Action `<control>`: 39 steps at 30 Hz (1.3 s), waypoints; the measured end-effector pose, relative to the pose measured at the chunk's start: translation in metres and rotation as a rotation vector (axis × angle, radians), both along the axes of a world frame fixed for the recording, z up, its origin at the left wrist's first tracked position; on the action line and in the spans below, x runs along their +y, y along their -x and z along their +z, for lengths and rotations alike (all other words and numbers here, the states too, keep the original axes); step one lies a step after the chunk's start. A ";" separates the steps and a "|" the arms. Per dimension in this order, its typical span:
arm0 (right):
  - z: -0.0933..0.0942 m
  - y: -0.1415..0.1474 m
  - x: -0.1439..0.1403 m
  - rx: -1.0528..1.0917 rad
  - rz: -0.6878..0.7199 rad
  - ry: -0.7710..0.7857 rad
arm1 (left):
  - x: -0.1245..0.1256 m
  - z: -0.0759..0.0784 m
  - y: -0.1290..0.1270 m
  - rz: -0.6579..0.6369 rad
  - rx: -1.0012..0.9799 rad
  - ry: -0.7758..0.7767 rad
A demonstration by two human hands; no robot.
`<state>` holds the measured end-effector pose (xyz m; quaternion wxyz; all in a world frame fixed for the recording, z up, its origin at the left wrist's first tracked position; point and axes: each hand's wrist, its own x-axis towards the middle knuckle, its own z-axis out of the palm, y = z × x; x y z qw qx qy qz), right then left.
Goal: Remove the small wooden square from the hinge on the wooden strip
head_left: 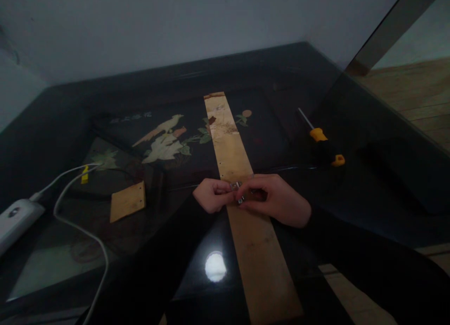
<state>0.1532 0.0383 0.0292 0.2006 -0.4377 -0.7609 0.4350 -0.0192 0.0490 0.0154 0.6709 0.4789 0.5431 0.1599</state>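
Note:
A long wooden board point(260, 254) lies lengthwise in front of me on the dark table. Over its middle, my left hand point(212, 195) pinches a small silver metal fitting point(235, 186) between thumb and fingers. Coming in from the right, my right hand point(276, 199) is closed at the same spot, its fingertips touching the fitting. A second shiny metal bit point(241, 200) shows between the right fingertips; whether the two pieces are joined I cannot tell. Just beyond the hands, small dark holes are visible near the board's left edge.
A screwdriver point(319, 136) with a yellow and black handle lies to the right. On the left are a small wooden piece point(127, 202) with holes, a white power strip point(19, 219), a white cable point(84, 230) and a yellow tag point(85, 175). A wall stands behind the table.

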 end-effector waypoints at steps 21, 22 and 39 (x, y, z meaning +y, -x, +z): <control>0.000 -0.004 0.007 0.321 -0.128 0.560 | -0.002 0.005 0.008 0.078 -0.026 -0.156; 0.000 -0.004 0.007 0.362 -0.152 0.612 | 0.000 0.006 0.011 0.098 -0.044 -0.181; -0.001 -0.004 0.008 0.300 -0.288 0.553 | 0.022 0.016 0.221 0.567 0.375 -0.674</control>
